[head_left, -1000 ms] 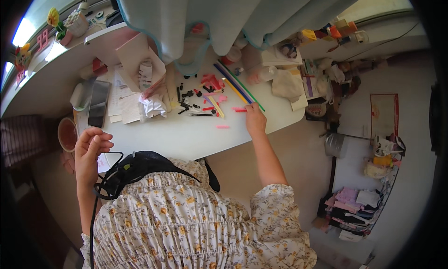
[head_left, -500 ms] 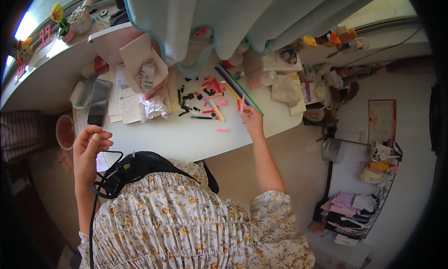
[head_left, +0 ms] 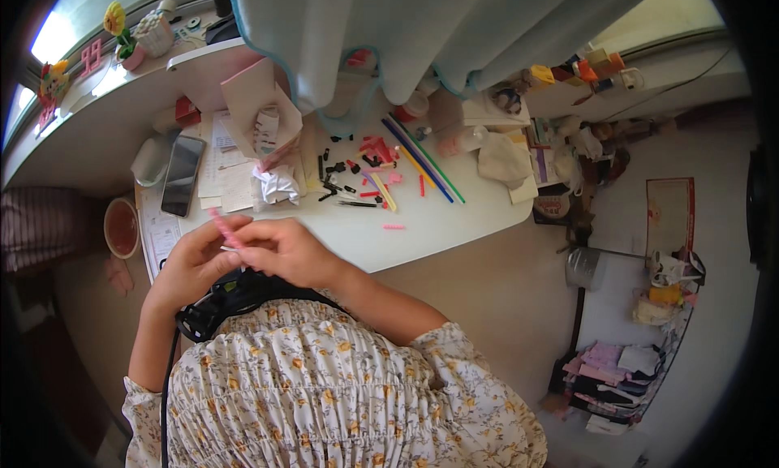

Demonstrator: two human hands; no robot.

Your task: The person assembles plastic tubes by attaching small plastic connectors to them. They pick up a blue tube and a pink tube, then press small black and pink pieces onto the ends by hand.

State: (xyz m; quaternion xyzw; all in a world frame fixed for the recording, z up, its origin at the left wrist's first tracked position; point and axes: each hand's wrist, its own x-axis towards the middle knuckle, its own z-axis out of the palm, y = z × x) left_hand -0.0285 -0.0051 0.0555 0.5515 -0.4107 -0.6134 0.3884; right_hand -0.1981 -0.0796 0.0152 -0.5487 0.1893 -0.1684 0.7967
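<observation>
Both hands meet over the near left edge of the table, around a slim pink stick (head_left: 221,226) with a ridged look, slightly blurred. My right hand (head_left: 296,253) reaches across from the right and pinches its lower end. Curled round the stick from the other side is my left hand (head_left: 187,265), its fingertips close to the right hand's. A small white bit shows between the fingers, too small to name. On the table, a short pink ridged piece (head_left: 393,227) lies near the front edge. Behind it are small black pieces (head_left: 330,186), red pieces (head_left: 377,150) and a short red stick (head_left: 421,186).
Long blue (head_left: 420,164) and green (head_left: 442,176) sticks lie at the right. A phone (head_left: 183,174), papers (head_left: 159,233), an open box (head_left: 247,103) and crumpled white tissue (head_left: 277,184) fill the left. A curtain (head_left: 349,38) hangs over the back edge. A black cable runs beside my left arm.
My right hand has moved left from beside the long sticks, carrying the pink stick to my left hand. My left hand has turned inward and closed around it.
</observation>
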